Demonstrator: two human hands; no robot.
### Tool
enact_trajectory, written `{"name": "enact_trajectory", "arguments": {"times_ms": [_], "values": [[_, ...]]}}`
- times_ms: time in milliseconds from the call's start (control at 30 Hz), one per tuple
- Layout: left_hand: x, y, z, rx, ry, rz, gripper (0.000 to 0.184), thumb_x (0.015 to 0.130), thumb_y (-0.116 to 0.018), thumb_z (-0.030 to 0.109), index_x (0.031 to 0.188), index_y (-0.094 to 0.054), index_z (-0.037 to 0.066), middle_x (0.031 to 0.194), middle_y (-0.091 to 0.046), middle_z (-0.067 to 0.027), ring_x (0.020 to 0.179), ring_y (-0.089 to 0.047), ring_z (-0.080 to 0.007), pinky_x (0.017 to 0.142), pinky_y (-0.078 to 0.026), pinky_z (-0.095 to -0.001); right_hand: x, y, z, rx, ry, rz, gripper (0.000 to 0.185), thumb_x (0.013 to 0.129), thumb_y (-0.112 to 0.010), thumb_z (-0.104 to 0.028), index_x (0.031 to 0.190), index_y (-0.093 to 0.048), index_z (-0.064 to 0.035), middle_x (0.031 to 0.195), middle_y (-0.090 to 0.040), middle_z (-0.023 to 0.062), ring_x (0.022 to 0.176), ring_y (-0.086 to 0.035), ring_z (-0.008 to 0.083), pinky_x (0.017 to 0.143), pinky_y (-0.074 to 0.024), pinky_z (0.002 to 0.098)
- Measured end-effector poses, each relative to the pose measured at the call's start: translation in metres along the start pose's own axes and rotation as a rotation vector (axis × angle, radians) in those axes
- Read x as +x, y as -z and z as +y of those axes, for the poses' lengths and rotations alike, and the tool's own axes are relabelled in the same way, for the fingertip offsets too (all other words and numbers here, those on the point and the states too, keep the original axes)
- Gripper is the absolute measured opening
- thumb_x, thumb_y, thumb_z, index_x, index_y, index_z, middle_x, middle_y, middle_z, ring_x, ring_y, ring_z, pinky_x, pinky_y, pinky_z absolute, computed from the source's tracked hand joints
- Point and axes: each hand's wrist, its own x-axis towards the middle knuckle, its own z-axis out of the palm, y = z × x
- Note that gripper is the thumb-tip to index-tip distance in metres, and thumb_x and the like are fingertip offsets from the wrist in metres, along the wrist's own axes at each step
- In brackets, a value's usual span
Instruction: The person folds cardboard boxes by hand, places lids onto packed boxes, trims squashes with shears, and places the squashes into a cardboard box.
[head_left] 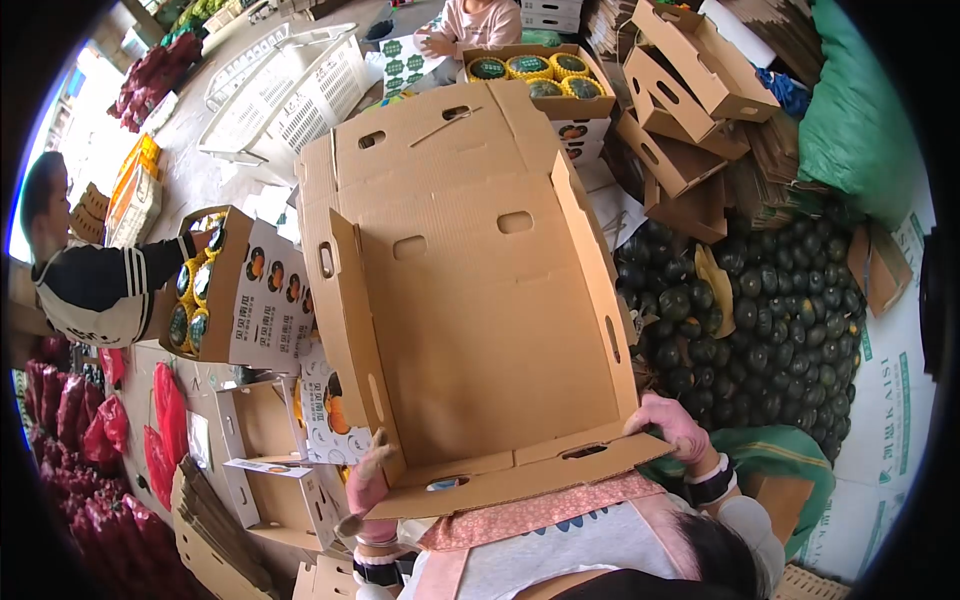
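Note:
A large cardboard box (480, 350), partly folded into a tray, fills the middle of the view, its far flap lying flat and its side walls standing. At the near left corner my left hand (368, 482), in a pink glove, has its fingers round the cardboard edge. My right hand (672, 424), also gloved in pink, grips the near right corner with the thumb on the wall. The near flap (530, 470) leans outward between both hands, close to my apron.
Dark green pumpkins (750, 330) lie heaped to the right, below stacked cardboard trays (690, 90). Packed boxes of pumpkins stand at left (225, 280) and at the back (540, 75). A white crate (290, 95) sits behind. One person (100, 260) reaches into the left box; another sits at the back.

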Motion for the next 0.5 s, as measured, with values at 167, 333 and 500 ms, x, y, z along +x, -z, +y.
{"name": "enact_trajectory", "arguments": {"times_ms": [167,333,500], "values": [[0.048,-0.065,0.014,0.251,0.078,0.325,0.06,0.093,-0.044,0.044,0.139,-0.033,0.007,0.135,-0.042,-0.0218,0.124,-0.041,-0.0383,0.105,-0.03,-0.0481,0.026,-0.012,0.014,-0.478,0.147,0.173,0.026,0.075,-0.07,-0.028,0.086,-0.066,-0.0053,0.068,-0.053,0.0081,0.062,-0.05,0.0266,0.059,-0.0427,0.0344],[0.091,-0.063,0.003,1.156,-0.189,0.234,0.042,0.09,-0.049,0.007,0.131,-0.043,0.006,0.135,-0.038,-0.0239,0.115,-0.048,-0.0363,0.098,-0.039,-0.0434,0.058,-0.037,0.02,-0.176,-0.101,0.467,0.033,0.078,-0.069,-0.035,0.088,-0.064,-0.0037,0.071,-0.057,0.0103,0.068,-0.057,0.029,0.065,-0.0473,0.0337],[0.113,-0.066,0.013,1.463,-0.21,-0.419,0.038,0.078,-0.06,0.014,0.115,-0.055,0.006,0.13,-0.046,-0.0135,0.123,-0.041,-0.0342,0.105,-0.029,-0.0488,0.079,-0.041,-0.019,-1.119,0.163,0.56,0.076,0.067,-0.071,-0.051,0.122,-0.046,-0.0054,0.116,-0.049,0.0139,0.11,-0.047,0.0284,0.093,-0.0373,0.0472]]}}
